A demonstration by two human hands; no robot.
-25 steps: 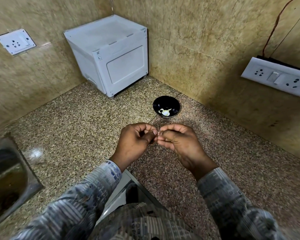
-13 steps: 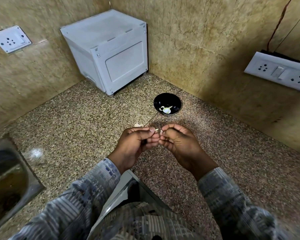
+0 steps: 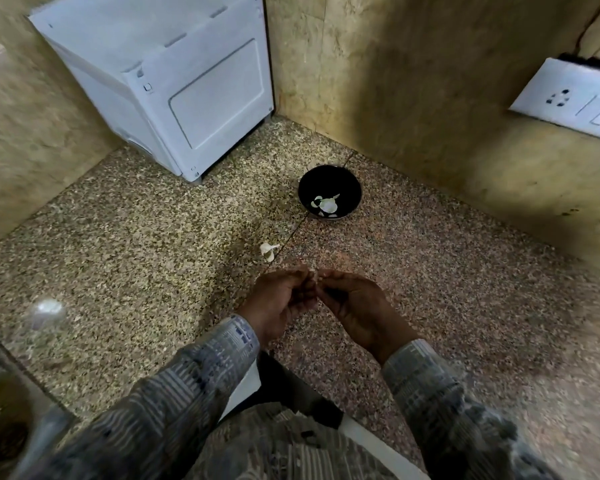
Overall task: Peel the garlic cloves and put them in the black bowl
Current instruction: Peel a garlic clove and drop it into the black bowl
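Nearest the camera, two patterned sleeves lead to both hands, held close together low over the worktop (image 3: 136, 254). The left hand (image 3: 281, 299) and right hand (image 3: 354, 303) each have fingers curled inward, fingertips meeting on a small pale clove (image 3: 315, 274). It is pinched between them, mostly hidden and blurred, so how much skin remains on it cannot be determined. Just beyond the left hand a pale scrap of skin (image 3: 268, 251) lies on the worktop. It was not visible there a second ago and showed only as a speck at the fingertips half a second ago. Judgement: a piece of peel has just come away and dropped, so peeling of this clove is under way but not confirmed finished. Farther on, well apart from the hands, the bowl (image 3: 352, 199) stands upright near the wall corner and holds a few pale pieces (image 3: 326, 205). Whether these are cloves, skin or both is unclear. The clove in hand has not yet gone in. Behind, a white box (image 3: 174, 81) sits against the corner, and a socket plate (image 3: 568, 98) is fixed on the right wall.
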